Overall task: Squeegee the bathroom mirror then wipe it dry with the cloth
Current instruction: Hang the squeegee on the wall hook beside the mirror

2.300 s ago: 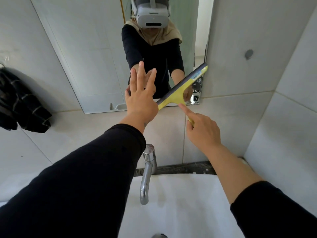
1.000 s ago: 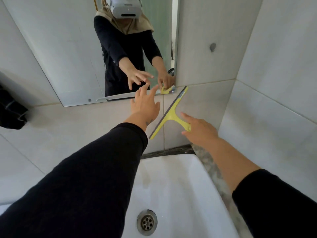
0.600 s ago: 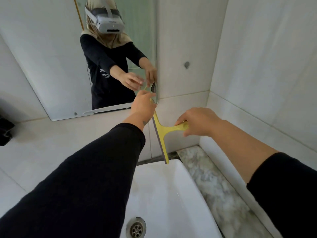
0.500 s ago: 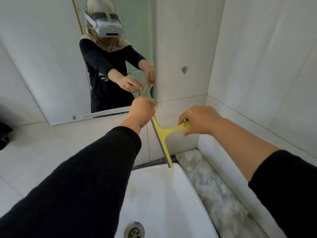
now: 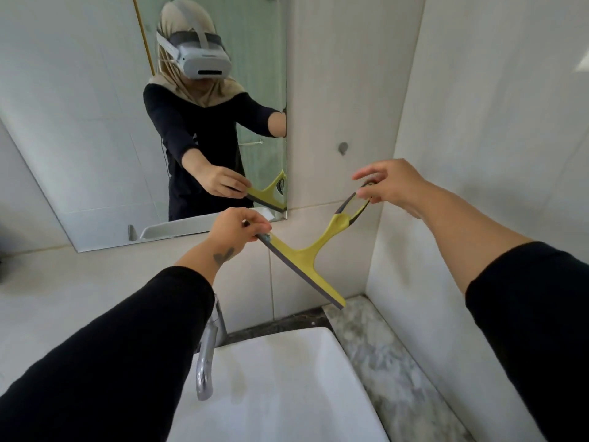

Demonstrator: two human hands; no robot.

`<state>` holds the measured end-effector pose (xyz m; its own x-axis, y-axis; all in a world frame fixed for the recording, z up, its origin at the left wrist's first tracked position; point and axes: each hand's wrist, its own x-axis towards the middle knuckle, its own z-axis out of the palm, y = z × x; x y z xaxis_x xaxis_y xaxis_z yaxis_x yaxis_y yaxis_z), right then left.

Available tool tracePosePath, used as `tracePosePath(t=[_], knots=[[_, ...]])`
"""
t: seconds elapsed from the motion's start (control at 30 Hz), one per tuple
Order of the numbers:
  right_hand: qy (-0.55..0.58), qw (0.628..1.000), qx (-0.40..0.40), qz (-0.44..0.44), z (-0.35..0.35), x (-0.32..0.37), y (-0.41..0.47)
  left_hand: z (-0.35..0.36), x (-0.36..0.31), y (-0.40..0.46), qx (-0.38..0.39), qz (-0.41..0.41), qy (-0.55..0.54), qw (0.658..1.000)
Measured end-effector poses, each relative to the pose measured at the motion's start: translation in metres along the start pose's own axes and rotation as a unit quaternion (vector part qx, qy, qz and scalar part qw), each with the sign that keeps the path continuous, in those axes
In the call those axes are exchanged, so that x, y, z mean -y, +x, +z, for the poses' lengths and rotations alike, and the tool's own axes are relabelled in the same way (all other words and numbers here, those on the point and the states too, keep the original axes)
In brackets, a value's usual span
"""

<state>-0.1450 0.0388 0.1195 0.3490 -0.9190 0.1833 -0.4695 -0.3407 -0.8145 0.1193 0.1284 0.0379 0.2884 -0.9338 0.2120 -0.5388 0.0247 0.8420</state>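
A yellow squeegee [image 5: 310,255] with a grey rubber blade hangs in the air over the sink, below the mirror's lower right corner. My left hand [image 5: 237,229] pinches the upper end of its blade. My right hand [image 5: 387,185] holds the looped end of the handle between fingertips, up near the right wall. The mirror [image 5: 95,122] on the tiled wall reflects a person in black sleeves and a headset, with the squeegee. No cloth is in view.
A white sink [image 5: 280,387] lies below, with a chrome tap [image 5: 208,352] at its back left. A marble ledge [image 5: 382,352] runs along the right wall. A small round plug [image 5: 343,148] sits on the wall right of the mirror.
The squeegee came off the mirror and down over the sink. My left hand took hold of the blade's end. My right hand slid out to the handle's tip and rose to the right.
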Motion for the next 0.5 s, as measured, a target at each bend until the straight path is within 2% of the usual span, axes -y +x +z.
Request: tracePosePath(t=[0.07,0.13,0.27,0.33,0.5], knots=[[0.149,0.985,-0.059,0.057,0.005,-0.003,0.012,0.004,0.004,0.003,-0.018,0.002,-0.023,1.0],[0.241,0.959,-0.116,0.089,0.015,-0.003,0.024,0.012,0.009,0.006,-0.027,0.009,-0.031,0.999],[0.312,0.931,-0.157,0.106,0.029,0.001,0.051,0.026,0.027,0.01,-0.082,0.088,0.052,0.991],[0.313,0.932,-0.154,0.101,0.035,0.003,0.07,0.035,0.036,0.012,-0.102,0.134,0.074,0.983],[0.167,0.953,-0.241,0.074,0.04,-0.003,0.117,0.067,0.043,0.032,-0.106,0.194,0.085,0.972]])
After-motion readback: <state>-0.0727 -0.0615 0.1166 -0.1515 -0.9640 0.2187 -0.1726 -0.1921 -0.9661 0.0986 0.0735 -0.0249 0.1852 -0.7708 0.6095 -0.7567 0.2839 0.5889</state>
